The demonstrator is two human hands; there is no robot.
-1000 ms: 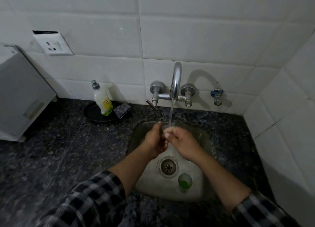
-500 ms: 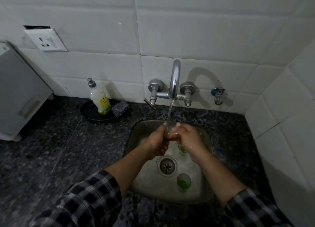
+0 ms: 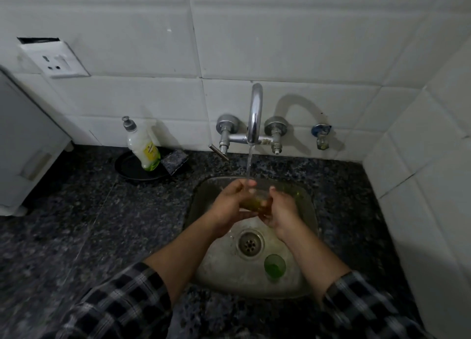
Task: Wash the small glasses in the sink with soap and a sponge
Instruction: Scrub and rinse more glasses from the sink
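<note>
Two hands meet over the back half of the steel sink (image 3: 293,285), under a thin stream of water (image 3: 249,164) falling from the curved tap (image 3: 255,112). The left hand (image 3: 233,205) and the right hand (image 3: 280,208) are both wrapped around one small glass (image 3: 256,201), which shows between them as a pale yellow-green blur; the water lands on the fingers at its top edge. How the glass is tilted cannot be told. A second glass, the green glass (image 3: 274,266), stands on the sink floor just in front of the drain (image 3: 250,244), apart from both hands. A faint green shape at the sink's back right, behind the right hand, is too dim to make out. On the dark speckled bench (image 3: 76,236) to the left of the sink lies a black dish (image 3: 127,169), with a soap bottle (image 3: 142,147) standing in it and a dark sponge (image 3: 174,160) resting on its right rim. Both forearms are bare, with checked sleeves (image 3: 122,305) pushed up.
</note>
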